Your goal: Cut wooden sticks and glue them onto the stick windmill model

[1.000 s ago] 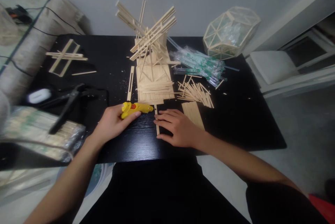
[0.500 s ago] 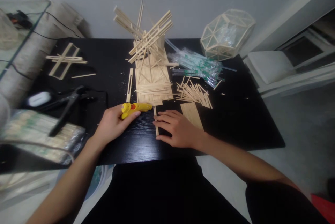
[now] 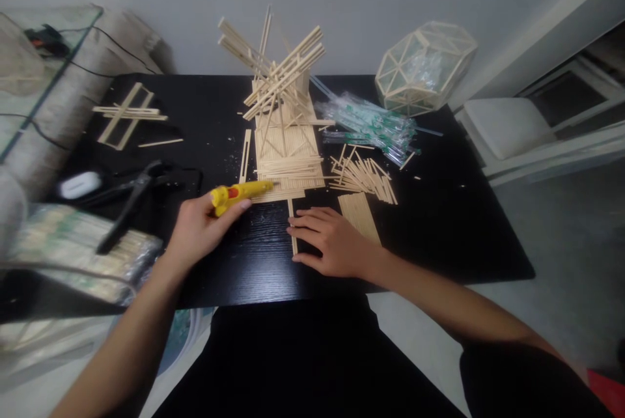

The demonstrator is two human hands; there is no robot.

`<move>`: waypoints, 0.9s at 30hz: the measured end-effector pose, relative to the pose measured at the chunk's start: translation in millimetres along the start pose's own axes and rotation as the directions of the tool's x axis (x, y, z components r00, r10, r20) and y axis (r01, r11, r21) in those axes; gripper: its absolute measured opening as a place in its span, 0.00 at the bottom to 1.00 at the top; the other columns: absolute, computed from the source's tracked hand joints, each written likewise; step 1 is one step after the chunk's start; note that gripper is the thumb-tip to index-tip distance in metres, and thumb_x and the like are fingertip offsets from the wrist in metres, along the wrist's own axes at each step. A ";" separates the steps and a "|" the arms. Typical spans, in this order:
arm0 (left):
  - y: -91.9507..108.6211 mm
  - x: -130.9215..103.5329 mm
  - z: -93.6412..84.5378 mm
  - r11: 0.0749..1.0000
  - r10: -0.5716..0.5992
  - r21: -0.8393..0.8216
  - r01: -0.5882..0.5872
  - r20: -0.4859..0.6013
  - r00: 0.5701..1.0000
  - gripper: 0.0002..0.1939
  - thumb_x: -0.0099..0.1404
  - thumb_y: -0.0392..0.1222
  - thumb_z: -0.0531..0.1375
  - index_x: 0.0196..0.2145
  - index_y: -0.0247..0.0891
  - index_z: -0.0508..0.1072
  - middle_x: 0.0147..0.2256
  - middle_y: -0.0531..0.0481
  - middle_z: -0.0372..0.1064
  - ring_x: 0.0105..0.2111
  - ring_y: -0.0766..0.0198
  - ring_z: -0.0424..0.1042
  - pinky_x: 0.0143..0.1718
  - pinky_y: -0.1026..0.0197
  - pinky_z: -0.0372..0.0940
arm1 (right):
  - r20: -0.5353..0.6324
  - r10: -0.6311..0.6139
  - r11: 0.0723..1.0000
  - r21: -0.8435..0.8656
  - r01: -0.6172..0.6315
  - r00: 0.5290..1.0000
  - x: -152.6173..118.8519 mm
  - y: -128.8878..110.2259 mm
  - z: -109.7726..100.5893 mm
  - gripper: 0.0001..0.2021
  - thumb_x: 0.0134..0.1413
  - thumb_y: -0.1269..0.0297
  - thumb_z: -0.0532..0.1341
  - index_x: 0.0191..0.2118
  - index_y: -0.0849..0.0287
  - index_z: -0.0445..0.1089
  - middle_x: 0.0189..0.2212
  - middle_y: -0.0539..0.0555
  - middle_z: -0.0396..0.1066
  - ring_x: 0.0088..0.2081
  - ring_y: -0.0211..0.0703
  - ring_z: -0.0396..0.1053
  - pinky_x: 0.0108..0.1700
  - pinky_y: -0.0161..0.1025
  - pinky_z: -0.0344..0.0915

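My left hand (image 3: 198, 226) is closed round a yellow glue gun (image 3: 241, 194), whose nozzle points right over the near edge of the stick base. My right hand (image 3: 327, 242) lies on the table with its fingers stretched and spread. Its fingertips rest on a narrow pair of wooden sticks (image 3: 294, 242), pinning them to the table. Beyond both hands stands a windmill-like stick model (image 3: 283, 83) with crossed blades, on a base of sticks laid side by side (image 3: 271, 141). Loose sticks (image 3: 288, 167) lie across that base.
Right of the base are a pile of short sticks (image 3: 364, 177), a flat stick panel (image 3: 360, 216), plastic-wrapped packs (image 3: 371, 122) and a faceted frame (image 3: 424, 69). To the left are a crossed stick frame (image 3: 127, 115), a black clamp-like tool (image 3: 134, 200), a white case (image 3: 81, 185) and wrapped sticks (image 3: 83, 252).
My left hand has drawn the glue gun left and slightly up, so its nozzle is off the stick pair. My right hand stays on the sticks. The view has shifted slightly.
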State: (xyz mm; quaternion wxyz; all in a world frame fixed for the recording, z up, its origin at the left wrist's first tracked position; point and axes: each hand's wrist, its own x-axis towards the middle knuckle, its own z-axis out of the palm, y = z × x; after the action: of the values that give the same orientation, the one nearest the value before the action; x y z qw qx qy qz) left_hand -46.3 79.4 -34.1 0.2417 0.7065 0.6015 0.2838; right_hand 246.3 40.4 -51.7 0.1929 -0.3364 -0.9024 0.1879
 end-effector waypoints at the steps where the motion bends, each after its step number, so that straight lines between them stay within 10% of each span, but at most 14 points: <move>1: -1.3 0.5 -5.0 1.000 -0.017 0.018 0.018 -0.061 0.998 0.21 0.66 0.62 0.64 0.40 0.40 0.80 0.33 0.50 0.78 0.28 0.59 0.73 0.29 0.59 0.65 | -0.004 -0.002 1.000 0.001 0.002 1.000 -0.1 0.1 0.2 0.20 0.65 0.57 0.68 0.58 0.60 0.76 0.60 0.60 0.76 0.62 0.55 0.71 0.66 0.56 0.66; 4: -5.6 5.6 -23.1 0.984 -0.018 0.173 0.045 -0.156 0.988 0.21 0.69 0.60 0.62 0.45 0.39 0.78 0.31 0.53 0.75 0.29 0.60 0.73 0.31 0.60 0.63 | -0.013 -0.007 1.000 0.004 0.007 1.000 -0.6 0.5 0.9 0.20 0.65 0.57 0.68 0.58 0.60 0.76 0.60 0.60 0.75 0.62 0.55 0.71 0.66 0.56 0.66; 14: -23.1 26.8 -30.2 0.753 -0.069 0.658 0.004 0.074 0.995 0.27 0.74 0.45 0.48 0.64 0.29 0.67 0.49 0.32 0.72 0.52 0.37 0.73 0.54 0.37 0.65 | -0.025 -0.023 0.999 0.029 0.024 0.999 -0.8 3.0 4.3 0.20 0.65 0.57 0.68 0.59 0.60 0.76 0.60 0.61 0.75 0.65 0.57 0.69 0.66 0.57 0.65; 22: -7.1 9.8 -13.3 0.855 0.090 0.517 -0.037 -0.077 0.993 0.15 0.73 0.48 0.55 0.53 0.42 0.73 0.53 0.34 0.69 0.56 0.36 0.69 0.56 0.33 0.62 | -0.013 -0.015 0.999 0.042 0.015 1.000 -1.0 1.5 2.5 0.20 0.66 0.58 0.67 0.60 0.59 0.75 0.61 0.62 0.74 0.66 0.54 0.68 0.68 0.57 0.62; 27: 27.9 -17.7 21.3 0.871 0.419 0.157 -0.465 0.254 0.872 0.10 0.74 0.46 0.60 0.49 0.40 0.72 0.56 0.42 0.72 0.57 0.49 0.71 0.59 0.43 0.64 | -0.030 -0.036 0.999 0.016 0.036 0.999 -1.4 2.5 3.7 0.21 0.65 0.58 0.68 0.59 0.63 0.75 0.60 0.64 0.75 0.64 0.56 0.70 0.66 0.58 0.63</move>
State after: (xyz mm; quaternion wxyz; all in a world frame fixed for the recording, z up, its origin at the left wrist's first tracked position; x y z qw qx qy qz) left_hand -13.7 57.5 -32.4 0.1556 0.8737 0.4204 0.1890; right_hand 246.9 40.5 -56.3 0.2123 -0.3213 -0.9038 0.1869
